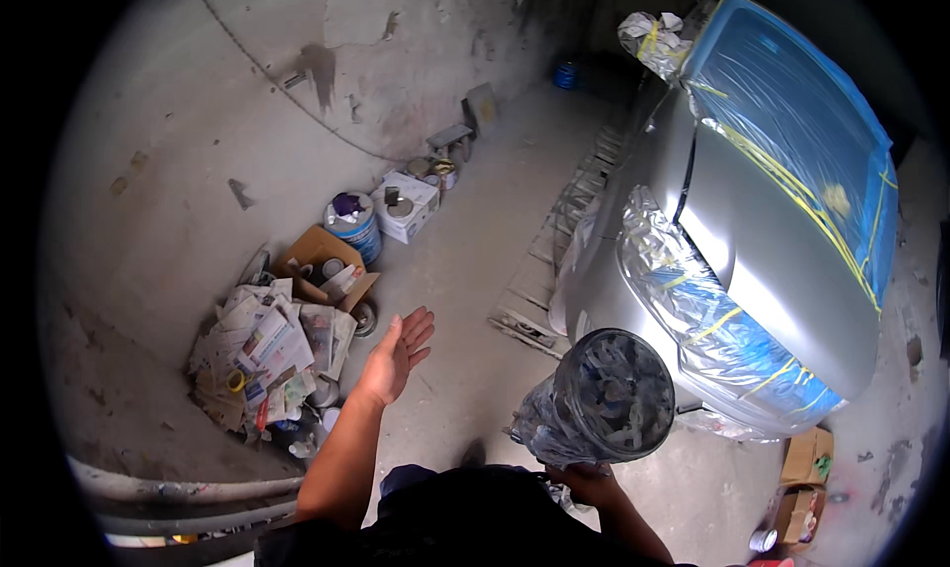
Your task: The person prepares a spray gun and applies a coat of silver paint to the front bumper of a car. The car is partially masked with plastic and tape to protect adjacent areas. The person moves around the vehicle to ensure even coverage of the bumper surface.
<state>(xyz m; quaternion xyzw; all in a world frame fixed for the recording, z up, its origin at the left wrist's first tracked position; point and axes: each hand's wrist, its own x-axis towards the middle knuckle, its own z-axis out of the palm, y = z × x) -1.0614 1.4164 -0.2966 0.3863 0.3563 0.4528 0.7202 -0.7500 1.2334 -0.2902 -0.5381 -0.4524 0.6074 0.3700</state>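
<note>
My left hand (pixel 398 356) is held out over the floor with its fingers stretched, holding nothing. The nearest things to it are a newspaper pile and a round tin on its left. My right hand (pixel 588 483) is closed at the lower side of a dark bucket (pixel 554 416), its fingers partly hidden beneath. The bucket is tilted, its black round rim facing up and right. Grey, flaky, crumpled-looking material covers its outside and inside. Just past the bucket stands a silver car (pixel 792 310), its headlight area wrapped in silver and blue film with yellow tape.
Blue film covers the car's windshield (pixel 782 82). A ladder-like frame (pixel 554 300) lies along its left side. By the left wall are newspapers (pixel 262 344), an open cardboard box (pixel 315 250), a blue drum (pixel 356 233) and a white box (pixel 416 211). More cartons (pixel 807 458) sit lower right.
</note>
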